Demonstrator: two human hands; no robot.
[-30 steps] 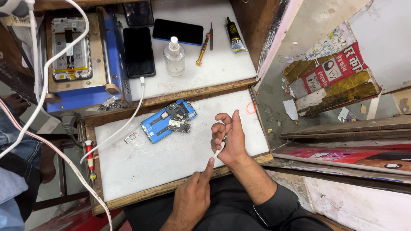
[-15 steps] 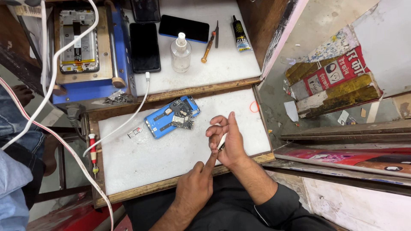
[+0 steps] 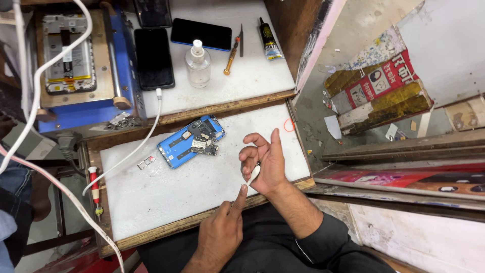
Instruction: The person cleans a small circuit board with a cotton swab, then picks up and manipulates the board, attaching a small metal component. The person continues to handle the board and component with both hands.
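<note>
White worktop (image 3: 166, 202) nearer; hands (image 3: 252, 179) unmoved.

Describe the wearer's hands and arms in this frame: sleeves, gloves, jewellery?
Both hands are bare, no gloves. The right hand has a dark ring on one finger; its forearm is bare up to a dark, pushed-up long sleeve. The left hand shows no ring or watch; its sleeve is out of view.

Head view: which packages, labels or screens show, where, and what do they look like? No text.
Dark phone: upper board, screen off, black upright slab.
Second dark phone: behind the bottle, lying sideways, black.
Glue tube: upper board's right end, black with yellow label.
Spray bottle: upper board, clear, white cap, no label seen.
Torn carton: right ledge, red, white and yellow-brown.
Opened phone: lower board, blue, screen hidden.
</note>
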